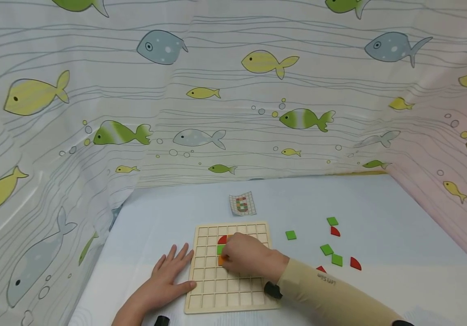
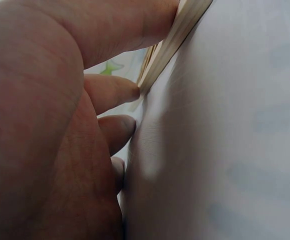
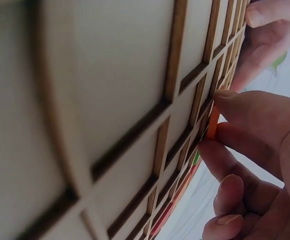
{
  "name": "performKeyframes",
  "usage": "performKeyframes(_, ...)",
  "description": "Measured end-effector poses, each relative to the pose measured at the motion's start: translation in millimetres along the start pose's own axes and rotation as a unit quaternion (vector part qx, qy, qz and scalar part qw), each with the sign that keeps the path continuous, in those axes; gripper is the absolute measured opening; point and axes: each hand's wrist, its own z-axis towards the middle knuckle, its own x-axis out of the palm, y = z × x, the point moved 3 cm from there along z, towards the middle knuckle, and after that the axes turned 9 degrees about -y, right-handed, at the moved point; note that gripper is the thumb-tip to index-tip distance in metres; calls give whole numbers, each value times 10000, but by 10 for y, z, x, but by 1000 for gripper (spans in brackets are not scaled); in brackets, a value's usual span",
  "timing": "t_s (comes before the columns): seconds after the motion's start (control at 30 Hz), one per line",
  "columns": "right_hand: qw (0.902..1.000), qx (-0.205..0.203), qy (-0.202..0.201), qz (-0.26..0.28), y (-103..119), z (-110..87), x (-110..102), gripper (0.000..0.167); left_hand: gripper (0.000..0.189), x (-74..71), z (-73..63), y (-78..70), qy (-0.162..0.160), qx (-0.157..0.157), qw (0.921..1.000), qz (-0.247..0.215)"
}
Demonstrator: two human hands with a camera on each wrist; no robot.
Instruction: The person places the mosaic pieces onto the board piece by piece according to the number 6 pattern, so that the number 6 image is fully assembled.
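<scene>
A wooden grid board (image 1: 213,299) lies flat on the table. My right hand (image 1: 246,254) is over its middle and pinches an orange tile (image 3: 213,122) between thumb and fingers, at a cell of the grid. Just above that tile, a green square (image 1: 220,249) and a red quarter-round piece (image 1: 222,239) sit in cells. Part of the area beneath the right hand is hidden. My left hand (image 1: 166,280) rests on the table with fingers spread, its thumb and a fingertip touching the board's left edge.
A small pattern card (image 1: 242,204) lies behind the board. To the right are several loose pieces, among them a green square (image 1: 291,235) and a red quarter-round (image 1: 355,263). A fish-print curtain (image 1: 233,108) surrounds the table.
</scene>
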Motion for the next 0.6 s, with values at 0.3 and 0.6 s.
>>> performKeyframes(0.3,9990,-375,9,-227,58,29,6,21,84,-13,-2,-11,65,-96,9999,-11)
performKeyframes(0.6,9983,-475,40,-323,71,3,-4,20,84,6,4,10,53,-65,10000,41)
